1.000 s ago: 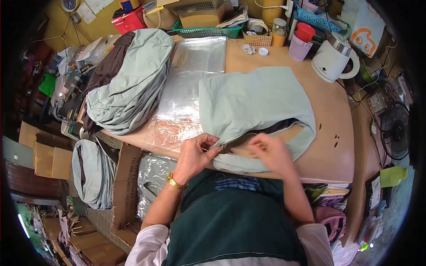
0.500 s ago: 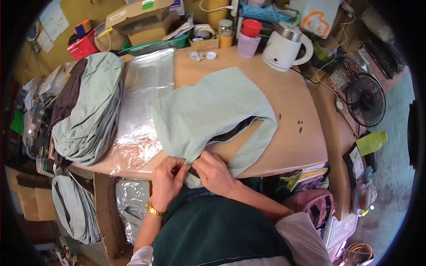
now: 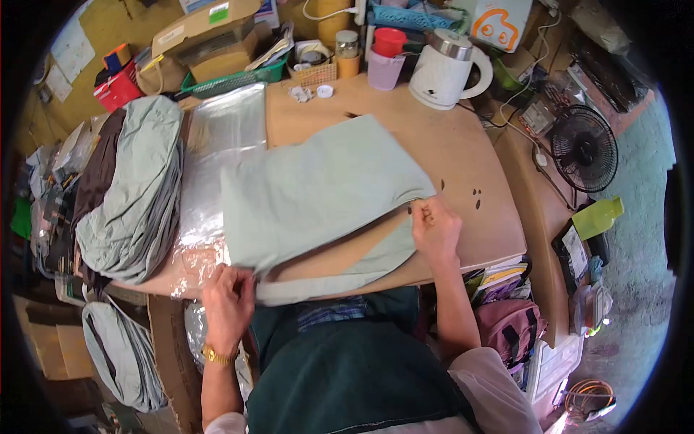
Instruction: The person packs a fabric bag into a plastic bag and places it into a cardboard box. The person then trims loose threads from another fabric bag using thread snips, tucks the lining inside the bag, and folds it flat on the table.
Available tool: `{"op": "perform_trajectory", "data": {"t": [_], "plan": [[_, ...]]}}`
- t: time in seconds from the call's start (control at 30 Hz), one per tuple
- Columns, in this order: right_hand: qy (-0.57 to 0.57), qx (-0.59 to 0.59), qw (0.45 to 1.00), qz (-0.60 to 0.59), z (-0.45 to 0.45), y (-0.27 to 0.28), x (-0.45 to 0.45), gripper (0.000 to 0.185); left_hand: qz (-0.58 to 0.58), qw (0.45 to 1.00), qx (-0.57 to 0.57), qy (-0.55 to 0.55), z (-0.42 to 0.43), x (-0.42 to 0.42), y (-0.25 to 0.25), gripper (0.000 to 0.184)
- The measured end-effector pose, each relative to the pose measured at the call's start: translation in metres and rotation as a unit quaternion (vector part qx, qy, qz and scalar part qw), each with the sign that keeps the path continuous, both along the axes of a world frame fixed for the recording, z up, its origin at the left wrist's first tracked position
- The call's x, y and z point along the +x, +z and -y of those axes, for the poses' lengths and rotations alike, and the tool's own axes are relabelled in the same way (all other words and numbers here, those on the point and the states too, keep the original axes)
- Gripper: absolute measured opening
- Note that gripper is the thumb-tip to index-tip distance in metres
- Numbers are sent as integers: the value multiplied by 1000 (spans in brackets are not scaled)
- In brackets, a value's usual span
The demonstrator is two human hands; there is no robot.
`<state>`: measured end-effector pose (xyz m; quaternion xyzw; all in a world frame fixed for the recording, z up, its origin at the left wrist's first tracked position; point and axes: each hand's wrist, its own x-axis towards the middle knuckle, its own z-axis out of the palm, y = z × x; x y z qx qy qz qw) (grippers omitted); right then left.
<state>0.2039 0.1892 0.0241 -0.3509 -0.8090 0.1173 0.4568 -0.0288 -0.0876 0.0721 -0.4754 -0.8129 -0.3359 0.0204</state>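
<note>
A pale green cloth bag [image 3: 325,188] lies spread on the brown tabletop, its long strap [image 3: 340,283] looping along the front edge. At the bag's lower left corner, where the strap joins, my left hand [image 3: 230,298] is closed with fingertips pinched at the cloth. My right hand [image 3: 437,226] pinches the right end of the bag's open edge, beside the strap. Between my hands the edge runs fairly straight, and the bag's inside is hidden. Left of the bag are flat clear plastic sleeves [image 3: 220,130] and a stack of similar pale green and dark brown cloth pieces [image 3: 134,188].
Along the back stand a white electric kettle [image 3: 441,72], a pink cup [image 3: 384,71], a jar [image 3: 347,50] and a green basket [image 3: 238,81]. A black fan [image 3: 584,148] is at the right. More pale cloth [image 3: 119,354] hangs below the table at left.
My hands have moved apart from the front strap joint, the right one going right to the far corner. The bag's edge is pulled straighter and its dark inside no longer shows.
</note>
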Motion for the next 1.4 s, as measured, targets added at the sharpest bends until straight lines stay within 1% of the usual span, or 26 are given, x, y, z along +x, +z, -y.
{"op": "perform_trajectory", "data": {"t": [0.03,0.07,0.1,0.13,0.17,0.2,0.23,0.27,0.33,0.4,0.43,0.5,0.53,0.57,0.6,0.63,0.7,0.73,0.8,0.87,0.93,1.07,1.13,1.2,1.37,1.4], "plan": [[11,-8,1000,2,-1,-2,10,11,5,999,44,-2,-6,-3,-10,8],[-14,-34,996,80,-4,-6,20,9,4,996,87,2,-11,-7,-20,8],[-33,-55,986,157,-6,-10,21,11,-10,998,63,4,-15,-7,-23,8],[-44,-43,984,166,-1,-3,18,17,25,999,29,23,-17,-6,-29,13],[-57,-33,982,176,9,10,14,24,13,1000,-4,21,-19,-4,-36,23],[-35,-36,984,173,18,21,2,24,6,999,-22,26,-21,-1,-40,37],[23,-37,987,156,31,31,-11,28,10,998,-50,33,-23,3,-44,47],[75,-39,987,139,45,35,-23,32,8,999,-27,45,-29,9,-45,48],[211,3,972,100,75,25,-66,31,9,998,-10,58,-40,10,-52,48],[250,43,958,135,99,16,-112,24,23,997,29,67,-49,6,-64,48],[253,43,957,132,91,4,-123,24,20,997,29,70,-47,4,-63,48],[321,35,924,203,74,-18,-144,16,90,995,10,46,-40,-4,-61,44],[327,35,923,201,69,-8,-149,16,89,995,8,51,-35,-7,-57,44],[346,2,914,213,66,3,-149,9,274,961,43,2,-29,-9,-52,41],[365,-30,903,225,64,14,-149,5,448,889,78,-46,-24,-10,-46,39],[369,-33,901,225,60,18,-147,5,449,889,77,-41,-20,-11,-43,39],[425,-136,875,189,52,25,-144,5,596,778,146,-136,-15,-11,-36,44],[428,-136,873,191,50,27,-143,5,619,753,144,-170,-13,-10,-33,48],[441,-173,857,204,48,31,-140,7,639,736,145,-172,-13,-7,-29,46],[446,-171,852,213,47,31,-137,6,659,717,145,-176,-12,-6,-30,44],[450,-167,849,220,47,31,-136,6,666,722,105,-154,-9,-7,-31,39],[454,-172,843,232,52,34,-134,8,658,735,102,-126,-6,-6,-32,32],[459,-170,840,234,56,36,-134,9,608,779,89,-123,-4,-9,-43,28],[461,-169,841,228,60,36,-134,17,608,779,95,-123,-5,-7,-47,29],[466,-157,842,222,62,36,-132,19,612,770,116,-139,-4,-5,-48,30],[464,-159,841,228,62,37,-131,19,642,746,115,-136,-4,-4,-42,30]]}}
